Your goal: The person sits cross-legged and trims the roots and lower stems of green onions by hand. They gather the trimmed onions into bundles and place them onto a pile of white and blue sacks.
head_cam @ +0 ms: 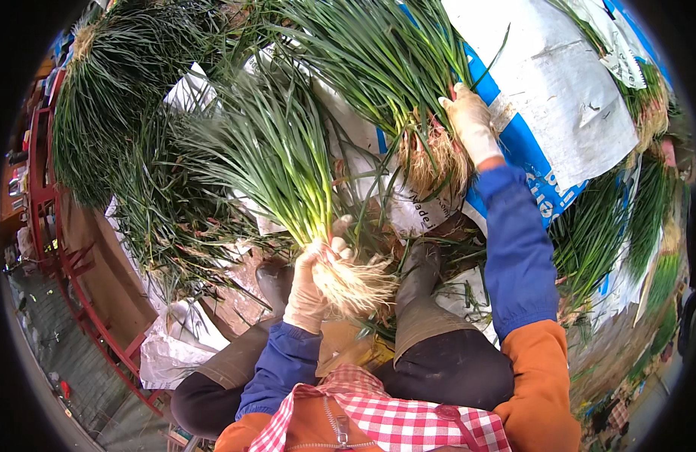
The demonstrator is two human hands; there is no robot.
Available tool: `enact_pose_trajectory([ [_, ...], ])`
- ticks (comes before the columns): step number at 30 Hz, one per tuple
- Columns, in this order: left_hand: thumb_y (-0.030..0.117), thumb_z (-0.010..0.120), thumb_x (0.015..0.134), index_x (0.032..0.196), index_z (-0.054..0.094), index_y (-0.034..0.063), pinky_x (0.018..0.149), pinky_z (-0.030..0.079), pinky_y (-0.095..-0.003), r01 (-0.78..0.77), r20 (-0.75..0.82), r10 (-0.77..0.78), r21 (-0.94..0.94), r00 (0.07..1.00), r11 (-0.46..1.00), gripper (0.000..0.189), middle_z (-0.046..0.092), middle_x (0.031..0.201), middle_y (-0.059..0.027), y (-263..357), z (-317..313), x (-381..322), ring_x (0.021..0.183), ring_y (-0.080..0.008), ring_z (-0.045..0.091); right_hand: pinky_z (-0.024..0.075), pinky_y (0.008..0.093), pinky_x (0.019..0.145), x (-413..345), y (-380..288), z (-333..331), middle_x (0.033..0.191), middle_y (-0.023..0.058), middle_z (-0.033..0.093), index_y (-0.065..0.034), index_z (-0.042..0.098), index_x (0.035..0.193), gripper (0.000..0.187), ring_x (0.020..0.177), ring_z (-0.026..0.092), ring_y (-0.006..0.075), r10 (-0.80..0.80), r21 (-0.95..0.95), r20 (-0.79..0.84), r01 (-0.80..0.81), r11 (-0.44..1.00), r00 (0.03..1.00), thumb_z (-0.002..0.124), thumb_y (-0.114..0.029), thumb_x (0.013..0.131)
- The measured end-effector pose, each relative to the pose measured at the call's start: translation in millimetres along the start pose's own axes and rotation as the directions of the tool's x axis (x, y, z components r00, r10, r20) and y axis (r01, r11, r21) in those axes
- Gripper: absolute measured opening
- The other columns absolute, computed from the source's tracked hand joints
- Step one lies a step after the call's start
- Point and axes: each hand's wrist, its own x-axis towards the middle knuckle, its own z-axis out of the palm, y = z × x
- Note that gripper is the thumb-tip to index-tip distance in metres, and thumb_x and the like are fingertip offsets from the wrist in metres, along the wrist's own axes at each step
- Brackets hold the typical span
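Note:
My left hand (314, 271), in a pale glove, is closed around the base of a bunch of leafy green alliums (285, 181), just above its pale, stringy roots. The leaves point up and to the left. At the upper right, my right hand (472, 121), also gloved, touches the lower stems of a larger heap of the same plants (376, 68), which have reddish stem bases and tan roots. Whether its fingers grip any stems is not clear.
Loose greens (172, 209) lie on the left, with a tied bundle (83, 42) above. White and blue woven sacks (562, 96) lie at the right, near more bundles (591, 231). A red metal frame (82, 299) stands at the far left. My boots (421, 282) are below the plants.

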Motion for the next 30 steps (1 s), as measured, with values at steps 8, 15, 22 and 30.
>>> enact_pose_trajectory([
  [8, 0.017, 0.065, 0.089, 0.114, 0.061, 0.0007, 0.086, 0.055, -0.0335, 0.033, -0.108, -0.012, 0.194, 0.994, 0.98, 0.031, 0.069, 0.103, -0.0102, -3.2, -6.6, 7.3, 0.102, -0.022, 0.065, 0.0407, 0.0185, 0.044, -137.3, -71.3, -71.3, 0.073, -0.0005, 0.064, -0.0072, 0.064, 0.089, 0.02, 0.057, 0.058, 0.0045, -0.482, 0.767, 0.641, -0.471, 0.436, 0.597, 0.071, -0.026, 0.089],
  [15, 0.011, 0.063, 0.089, 0.117, 0.061, -0.0047, 0.08, 0.054, -0.0329, 0.162, -0.219, -0.076, 0.407, 0.973, 0.899, 0.032, 0.069, 0.102, -0.0109, -26.2, -23.4, 19.3, 0.09, -0.0203, 0.066, 0.0426, 0.0226, 0.046, -213.6, -83.0, -33.2, 0.064, 0.0015, 0.062, -0.0048, 0.065, 0.089, 0.032, 0.052, 0.055, 0.0089, -0.558, 0.589, 0.723, -0.785, 0.191, 0.407, 0.071, -0.036, 0.09],
  [22, 0.008, 0.062, 0.087, 0.119, 0.06, -0.0044, 0.086, 0.051, -0.0335, 0.113, -0.151, -0.045, 0.482, 0.988, 0.869, 0.034, 0.068, 0.103, -0.0129, -10.7, -20.9, 9.4, 0.093, -0.0207, 0.064, 0.0499, 0.037, 0.063, -229.8, -109.2, -37.6, 0.071, 0.0073, 0.062, -0.0067, 0.06, 0.08, 0.028, 0.066, 0.062, 0.0236, -0.496, 0.837, 0.433, -0.133, 0.53, 0.752, 0.05, -0.025, 0.099],
  [30, 0.011, 0.063, 0.089, 0.112, 0.062, -0.0008, 0.086, 0.056, -0.0349, 0.166, -0.217, -0.128, 0.165, 0.968, 0.972, 0.026, 0.068, 0.1, -0.0132, -11.5, -15.0, -2.7, 0.097, -0.0222, 0.066, 0.0506, 0.0471, 0.07, -221.2, -98.7, -58.5, 0.079, 0.0164, 0.059, -0.0125, 0.049, 0.12, 0.038, 0.076, 0.062, 0.0384, -0.565, 0.782, 0.123, 0.27, 0.561, 0.816, 0.064, -0.021, 0.086],
])
